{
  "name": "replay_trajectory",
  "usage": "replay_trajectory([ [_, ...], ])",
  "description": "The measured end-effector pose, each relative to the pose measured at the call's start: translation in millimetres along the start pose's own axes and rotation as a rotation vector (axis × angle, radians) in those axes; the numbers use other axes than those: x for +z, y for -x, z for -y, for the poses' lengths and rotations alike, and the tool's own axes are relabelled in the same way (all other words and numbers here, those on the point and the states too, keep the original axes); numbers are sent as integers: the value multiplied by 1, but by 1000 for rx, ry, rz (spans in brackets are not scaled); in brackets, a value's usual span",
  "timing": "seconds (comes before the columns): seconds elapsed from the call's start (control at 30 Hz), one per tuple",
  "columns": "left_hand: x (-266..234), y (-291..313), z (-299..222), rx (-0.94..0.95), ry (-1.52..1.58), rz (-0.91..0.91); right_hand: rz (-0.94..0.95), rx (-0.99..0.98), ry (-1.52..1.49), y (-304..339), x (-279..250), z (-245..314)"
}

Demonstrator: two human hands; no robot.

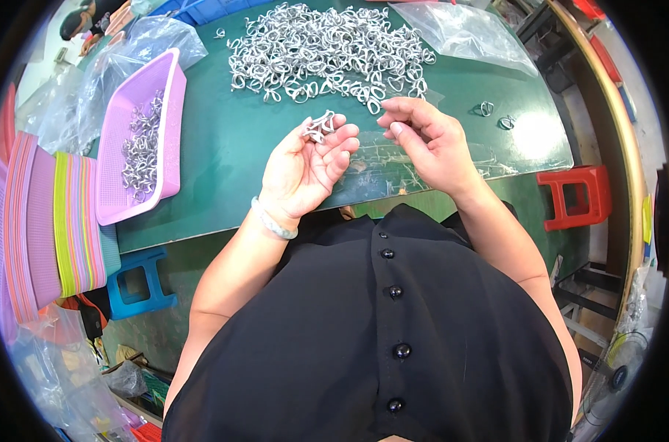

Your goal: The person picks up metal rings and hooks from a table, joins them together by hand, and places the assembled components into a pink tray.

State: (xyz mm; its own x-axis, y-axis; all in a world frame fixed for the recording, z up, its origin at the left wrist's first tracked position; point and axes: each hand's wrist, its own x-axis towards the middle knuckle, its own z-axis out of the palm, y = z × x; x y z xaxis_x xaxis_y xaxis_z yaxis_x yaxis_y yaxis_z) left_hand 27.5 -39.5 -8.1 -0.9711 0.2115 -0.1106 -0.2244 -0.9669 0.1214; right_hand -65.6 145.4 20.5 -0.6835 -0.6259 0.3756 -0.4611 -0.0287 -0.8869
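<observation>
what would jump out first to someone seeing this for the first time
A big heap of silvery metal loops fills the far middle of the green table. In front of it, the left hand holds a small cluster of the same loops in its fingers, with the empty right hand beside it. On the left sits a pink basket with more loops.

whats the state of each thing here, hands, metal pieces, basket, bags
left hand: palm up, fingers curled around a small bunch of metal pieces
right hand: empty, fingers half bent, hovering above the table
pile of metal pieces: loose, spread on the green table
pink basket: partly filled with metal pieces
clear bag: lying flat, looks empty
two stray pieces: lying apart from the pile
</observation>
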Motion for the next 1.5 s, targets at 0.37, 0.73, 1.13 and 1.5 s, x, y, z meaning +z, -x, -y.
replay_trajectory([
  [0.37,19,20,-35,215,-106,37,-63,-21,192,-8,-7,-13],
  [0.73,41,89,-171,1629,-1461,-1098,-2,-154,844,-29,-13,-32],
  [1.13,29,-47,-13,630,-2541,-4,-26,-291,969,-35,-7,-36],
  [1.5,24,-66,-20,469,-2294,-228,-2,270,-371,-19,-31,-18],
])
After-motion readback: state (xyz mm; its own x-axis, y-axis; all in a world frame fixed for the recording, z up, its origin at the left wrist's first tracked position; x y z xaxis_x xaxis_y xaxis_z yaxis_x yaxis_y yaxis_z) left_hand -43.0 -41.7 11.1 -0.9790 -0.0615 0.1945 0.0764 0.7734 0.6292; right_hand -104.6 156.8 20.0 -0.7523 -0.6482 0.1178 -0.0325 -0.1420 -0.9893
